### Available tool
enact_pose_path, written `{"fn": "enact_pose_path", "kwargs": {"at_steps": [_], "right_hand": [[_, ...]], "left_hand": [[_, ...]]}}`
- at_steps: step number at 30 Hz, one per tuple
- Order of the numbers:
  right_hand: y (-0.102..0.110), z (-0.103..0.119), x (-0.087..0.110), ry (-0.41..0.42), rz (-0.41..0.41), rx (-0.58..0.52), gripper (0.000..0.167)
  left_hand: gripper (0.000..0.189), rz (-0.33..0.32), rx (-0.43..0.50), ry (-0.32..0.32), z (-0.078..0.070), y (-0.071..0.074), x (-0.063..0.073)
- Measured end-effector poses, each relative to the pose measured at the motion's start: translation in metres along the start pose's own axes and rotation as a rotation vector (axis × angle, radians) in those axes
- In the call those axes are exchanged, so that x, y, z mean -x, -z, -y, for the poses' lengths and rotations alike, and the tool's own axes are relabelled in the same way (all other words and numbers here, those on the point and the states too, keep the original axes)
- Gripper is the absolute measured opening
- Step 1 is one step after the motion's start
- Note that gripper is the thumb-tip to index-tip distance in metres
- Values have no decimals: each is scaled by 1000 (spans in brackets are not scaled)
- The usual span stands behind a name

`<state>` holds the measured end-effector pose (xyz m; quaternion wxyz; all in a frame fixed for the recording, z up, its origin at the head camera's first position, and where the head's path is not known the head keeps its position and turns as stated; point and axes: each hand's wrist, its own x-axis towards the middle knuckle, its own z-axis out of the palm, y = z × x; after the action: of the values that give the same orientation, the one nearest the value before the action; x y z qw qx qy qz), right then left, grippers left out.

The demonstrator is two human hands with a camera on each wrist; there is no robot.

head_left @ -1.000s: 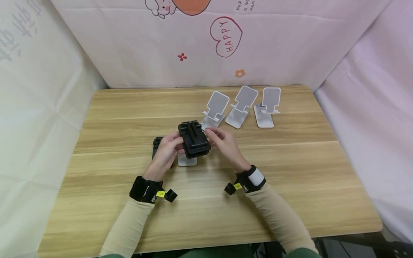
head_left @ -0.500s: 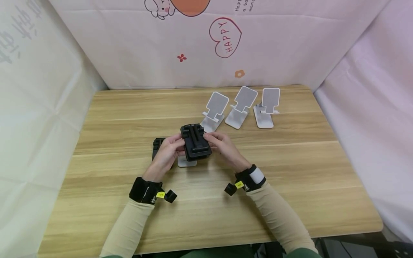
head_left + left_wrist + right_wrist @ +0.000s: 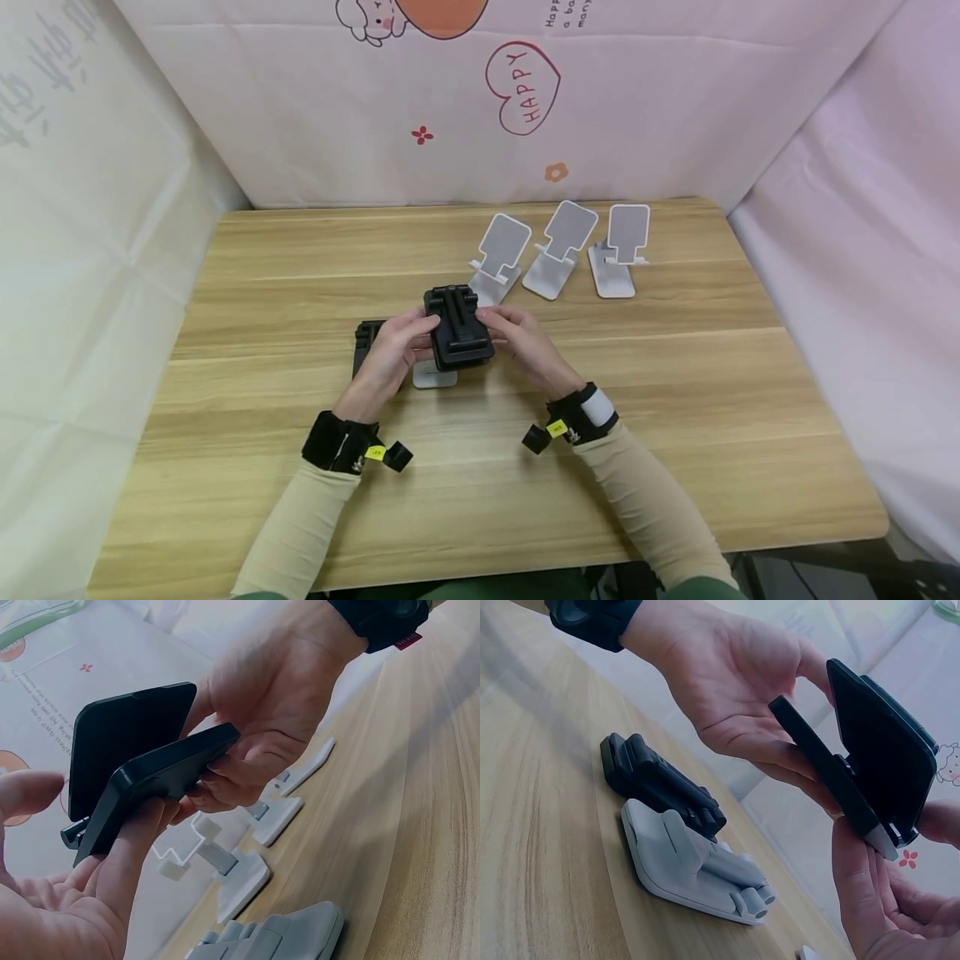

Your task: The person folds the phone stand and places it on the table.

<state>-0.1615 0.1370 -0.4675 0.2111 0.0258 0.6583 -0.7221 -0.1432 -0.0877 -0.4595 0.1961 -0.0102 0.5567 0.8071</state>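
A black folding phone stand [image 3: 460, 331] is held above the table between both hands. The wrist views show its plate [image 3: 885, 742] swung partly away from its base [image 3: 161, 769], with a narrow wedge of space between. My left hand [image 3: 388, 354] grips its left side, thumb on the upper face. From the right, my right hand [image 3: 528, 346] pinches the opposite edge between thumb and fingers. Beneath lies a folded white phone stand [image 3: 697, 870], mostly covered in the head view. Another folded black stand [image 3: 660, 776] lies beside it, partly behind my left hand.
Three unfolded white phone stands, the left one [image 3: 504, 243], the middle one [image 3: 570, 229] and the right one [image 3: 628, 233], stand in a row towards the table's back. Behind the wooden table [image 3: 675, 433] hangs a printed white cloth [image 3: 300, 108].
The held black stand has shifted slightly right and turned a little more upright. My right fingers have moved onto its right edge, and my left thumb now shows on its upper face.
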Motion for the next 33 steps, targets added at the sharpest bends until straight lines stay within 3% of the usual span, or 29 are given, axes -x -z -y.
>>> {"fn": "enact_pose_path", "kwargs": {"at_steps": [6,26,33], "right_hand": [[1,-3,-1,16,4,15,43],[0,-8,-3,56,14,-48,30],[5,-10,-5,69,42,20,37]], "left_hand": [[54,-6,-59,7,1,1,0],[55,-26,-57,-13,3,2,-5],[54,-51,-106,2,7,1,-7]]}}
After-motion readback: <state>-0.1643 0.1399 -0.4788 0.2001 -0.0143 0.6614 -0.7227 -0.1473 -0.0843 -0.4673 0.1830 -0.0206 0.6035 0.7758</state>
